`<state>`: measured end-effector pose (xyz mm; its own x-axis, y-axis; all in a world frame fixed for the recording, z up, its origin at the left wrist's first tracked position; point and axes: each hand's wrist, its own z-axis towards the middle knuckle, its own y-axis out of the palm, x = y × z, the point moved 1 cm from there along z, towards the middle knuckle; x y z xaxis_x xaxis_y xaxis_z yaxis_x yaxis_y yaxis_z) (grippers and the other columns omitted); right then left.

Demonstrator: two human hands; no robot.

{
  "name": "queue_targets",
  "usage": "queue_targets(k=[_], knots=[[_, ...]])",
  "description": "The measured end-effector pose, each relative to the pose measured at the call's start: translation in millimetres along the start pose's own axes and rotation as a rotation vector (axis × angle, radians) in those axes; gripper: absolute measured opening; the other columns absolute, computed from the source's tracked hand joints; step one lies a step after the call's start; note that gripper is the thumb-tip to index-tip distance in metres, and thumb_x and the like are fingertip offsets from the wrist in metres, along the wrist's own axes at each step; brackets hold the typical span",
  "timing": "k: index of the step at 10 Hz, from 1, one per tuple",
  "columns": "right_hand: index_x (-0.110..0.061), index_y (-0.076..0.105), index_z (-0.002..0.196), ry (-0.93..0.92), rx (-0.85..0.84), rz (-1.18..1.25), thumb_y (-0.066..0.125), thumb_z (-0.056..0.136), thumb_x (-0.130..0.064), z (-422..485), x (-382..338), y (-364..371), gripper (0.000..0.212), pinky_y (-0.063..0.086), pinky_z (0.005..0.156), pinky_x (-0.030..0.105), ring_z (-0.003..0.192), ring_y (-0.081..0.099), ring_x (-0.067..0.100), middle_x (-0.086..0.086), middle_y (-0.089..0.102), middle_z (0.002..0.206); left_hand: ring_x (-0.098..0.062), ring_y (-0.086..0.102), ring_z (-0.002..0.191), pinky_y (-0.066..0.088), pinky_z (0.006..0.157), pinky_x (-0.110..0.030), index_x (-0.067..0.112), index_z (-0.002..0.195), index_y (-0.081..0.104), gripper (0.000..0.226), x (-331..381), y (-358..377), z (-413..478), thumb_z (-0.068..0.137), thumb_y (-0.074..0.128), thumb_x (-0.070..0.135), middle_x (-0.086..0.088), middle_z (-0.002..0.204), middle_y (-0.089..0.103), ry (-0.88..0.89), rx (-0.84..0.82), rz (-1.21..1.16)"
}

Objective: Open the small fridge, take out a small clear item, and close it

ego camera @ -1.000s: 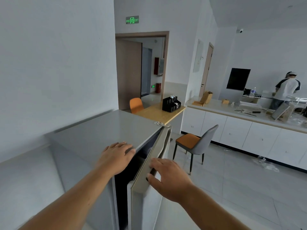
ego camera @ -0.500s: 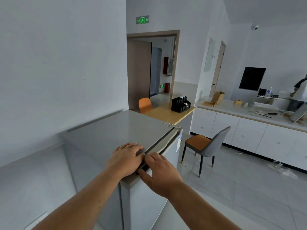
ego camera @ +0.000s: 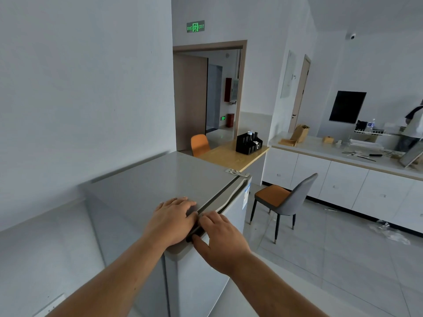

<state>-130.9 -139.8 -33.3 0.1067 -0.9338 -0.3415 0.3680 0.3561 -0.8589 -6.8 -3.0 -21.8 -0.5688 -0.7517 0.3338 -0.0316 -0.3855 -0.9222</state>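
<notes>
The small grey fridge (ego camera: 160,179) stands against the left wall with its door (ego camera: 206,282) shut against the body. My left hand (ego camera: 172,219) lies flat on the fridge top at the front edge, fingers spread, holding nothing. My right hand (ego camera: 219,239) sits on the top edge of the door, fingers over the dark handle recess and thumb tucked under it. The two hands touch side by side. No small clear item shows in either hand or on the fridge top.
A grey chair with an orange seat (ego camera: 282,200) stands on the tiled floor right of the fridge. Behind it are a wooden desk (ego camera: 231,154) with a black organiser (ego camera: 248,143), white counter cabinets (ego camera: 343,179), and a person (ego camera: 412,126) at the far right.
The fridge door, ajar one second ago, has swung shut. My right hand followed it in and now rests against my left hand at the front edge.
</notes>
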Motion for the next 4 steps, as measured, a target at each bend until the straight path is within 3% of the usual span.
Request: queue_targets(k=[2, 3, 4], knots=[[-0.026, 0.061, 0.128, -0.009, -0.049, -0.008, 0.045, 0.100, -0.057, 0.4, 2.7, -10.1, 0.044, 0.047, 0.105, 0.038, 0.123, 0.051, 0.014, -0.011, 0.059, 0.134, -0.019, 0.048, 0.140, 0.039, 0.115, -0.042, 0.034, 0.144, 0.056, 0.052, 6.8, -3.5, -7.0, 0.102, 0.040, 0.060, 0.006, 0.151, 0.057, 0.018, 0.054, -0.006], [-0.027, 0.060, 0.136, 0.009, -0.004, -0.072, 0.038, 0.101, -0.063, 0.7, 9.2, -26.0, 0.056, 0.028, 0.123, 0.038, 0.141, 0.042, 0.016, -0.007, 0.060, 0.142, -0.018, 0.053, 0.135, 0.042, 0.110, -0.039, 0.031, 0.142, 0.058, 0.061, 16.6, -11.9, -13.0, 0.099, 0.034, 0.068, 0.006, 0.145, 0.062, 0.108, 0.127, 0.059], [-0.027, 0.053, 0.145, 0.062, 0.071, -0.107, 0.027, 0.099, -0.072, 1.1, 21.7, -44.3, 0.069, 0.009, 0.128, 0.040, 0.157, 0.020, 0.020, -0.004, 0.051, 0.155, -0.017, 0.043, 0.146, 0.035, 0.117, -0.040, 0.033, 0.148, 0.052, 0.079, 32.6, -15.5, -19.8, 0.091, 0.021, 0.078, 0.006, 0.157, 0.051, 0.182, 0.130, 0.100]])
